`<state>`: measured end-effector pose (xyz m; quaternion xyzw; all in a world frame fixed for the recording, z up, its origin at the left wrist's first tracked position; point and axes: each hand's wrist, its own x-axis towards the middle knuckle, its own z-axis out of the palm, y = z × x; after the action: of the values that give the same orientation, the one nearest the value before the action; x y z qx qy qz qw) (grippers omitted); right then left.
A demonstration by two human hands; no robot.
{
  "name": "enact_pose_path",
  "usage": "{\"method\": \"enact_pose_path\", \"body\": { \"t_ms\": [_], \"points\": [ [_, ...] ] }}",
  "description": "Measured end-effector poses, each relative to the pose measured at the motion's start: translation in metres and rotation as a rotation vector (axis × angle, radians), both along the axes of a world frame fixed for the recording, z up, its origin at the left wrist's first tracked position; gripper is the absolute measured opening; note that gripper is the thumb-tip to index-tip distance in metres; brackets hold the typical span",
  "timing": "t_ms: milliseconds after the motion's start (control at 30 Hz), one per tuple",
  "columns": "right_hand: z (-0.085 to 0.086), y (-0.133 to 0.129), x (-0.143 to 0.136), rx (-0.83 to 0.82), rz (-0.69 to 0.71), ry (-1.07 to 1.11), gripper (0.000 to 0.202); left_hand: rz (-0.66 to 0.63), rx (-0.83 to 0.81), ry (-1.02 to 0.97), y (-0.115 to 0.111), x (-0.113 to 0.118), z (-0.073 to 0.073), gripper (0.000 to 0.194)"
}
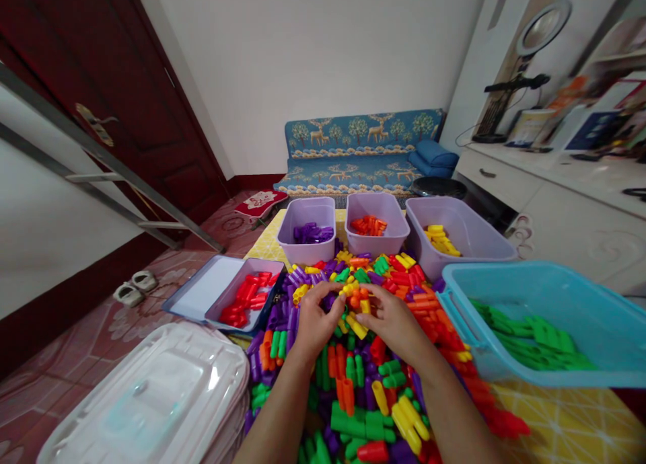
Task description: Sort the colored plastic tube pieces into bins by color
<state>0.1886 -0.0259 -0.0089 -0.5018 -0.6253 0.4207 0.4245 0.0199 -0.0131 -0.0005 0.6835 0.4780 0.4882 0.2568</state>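
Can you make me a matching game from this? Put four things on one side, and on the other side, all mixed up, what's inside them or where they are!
Things:
1. turquoise tub
2. back left lilac bin
3. back right lilac bin
4. white shoes

Match with:
A. holds yellow pieces
B. on the floor
C. holds green pieces
D. holds purple pieces

Right pairs: 1-C, 2-D, 3-A, 4-B
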Motion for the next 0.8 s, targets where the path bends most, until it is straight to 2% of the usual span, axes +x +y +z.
{"method": "enact_pose_path", "body": {
  "t_ms": [100,267,467,600,700,800],
  "points": [
    [0.003,0.000,0.006,0.066,-0.038,-0.149,0.050,0.012,0.029,0.027,0.001,0.001,-0.002,0.014],
    [0.024,-0.004,0.009,0.153,-0.089,-0.390,0.052,0.040,0.034,0.026,0.002,0.001,-0.005,0.012],
    [0.028,-0.006,-0.004,0.250,-0.052,-0.322,0.041,-0.053,0.070,-0.063,-0.002,-0.002,-0.001,0.013],
    [0.032,-0.006,-0.007,0.252,-0.092,-0.254,0.028,-0.115,0.071,-0.061,-0.005,-0.003,0.002,0.014],
    [0.043,-0.011,0.005,0.239,-0.096,-0.254,0.028,-0.135,0.059,-0.040,-0.006,-0.003,0.003,0.017],
    [0.051,-0.017,0.027,0.149,0.019,-0.306,0.031,-0.147,0.053,-0.013,-0.005,-0.003,0.003,0.017]
  ]
}}
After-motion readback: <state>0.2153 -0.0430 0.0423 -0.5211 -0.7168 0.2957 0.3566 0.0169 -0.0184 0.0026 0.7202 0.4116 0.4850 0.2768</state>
